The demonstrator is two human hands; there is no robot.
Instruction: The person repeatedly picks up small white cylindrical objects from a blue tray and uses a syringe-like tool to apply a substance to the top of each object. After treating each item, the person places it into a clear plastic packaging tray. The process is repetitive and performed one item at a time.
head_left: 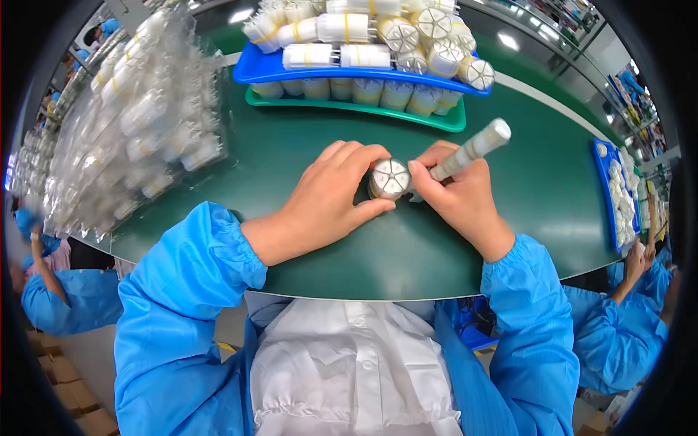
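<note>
My left hand (327,192) curls its thumb and fingers around a short cylinder (390,179), holding it at the middle of the green table. The cylinder's white round end, split into wedge-shaped segments, faces up. In my right hand (462,192) is a slim tool with a pale, tape-wrapped handle (476,149), which slants up to the right. Its lower end, thin and partly hidden by my fingers, comes close to the cylinder's right side; I cannot tell whether it touches. My right thumb and fingers are pressed together around the handle.
Beyond my hands, a blue tray (349,75) piled with similar cylinders rests on a green tray (443,122) of more. Clear plastic bags (138,123) of white parts lie at left. Another blue tray (605,196) stands at right. Co-workers in blue sleeves sit on both sides.
</note>
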